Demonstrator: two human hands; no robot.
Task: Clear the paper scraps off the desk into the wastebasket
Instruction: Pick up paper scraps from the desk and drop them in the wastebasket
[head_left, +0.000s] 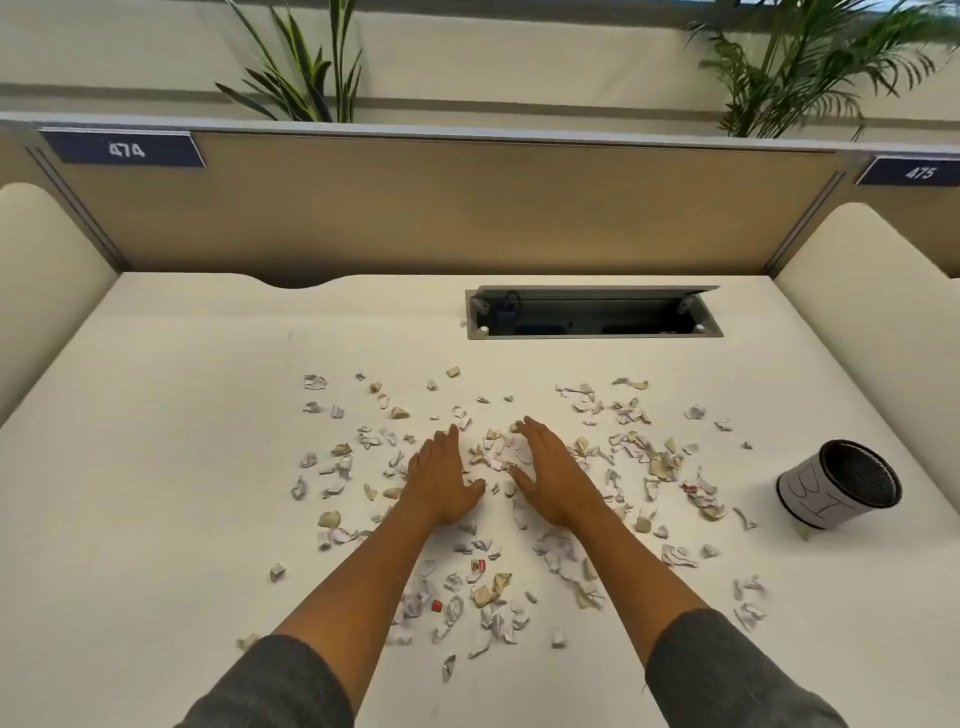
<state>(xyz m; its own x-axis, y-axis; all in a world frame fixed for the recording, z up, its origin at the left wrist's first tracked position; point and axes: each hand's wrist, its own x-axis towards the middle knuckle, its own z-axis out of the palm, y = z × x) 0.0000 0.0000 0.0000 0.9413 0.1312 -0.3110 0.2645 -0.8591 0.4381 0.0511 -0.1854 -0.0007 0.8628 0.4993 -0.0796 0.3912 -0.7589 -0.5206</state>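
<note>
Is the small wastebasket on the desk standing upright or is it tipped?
Upright. The small round black mesh wastebasket with white paper wrap stands on its base on the white desk, dark mouth facing up; it only looks slanted through the wide lens.

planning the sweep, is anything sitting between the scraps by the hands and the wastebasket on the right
Nothing solid. Between the paper scraps cupped by the left hand and right hand and the wastebasket lie only more scraps on the desk.
</note>
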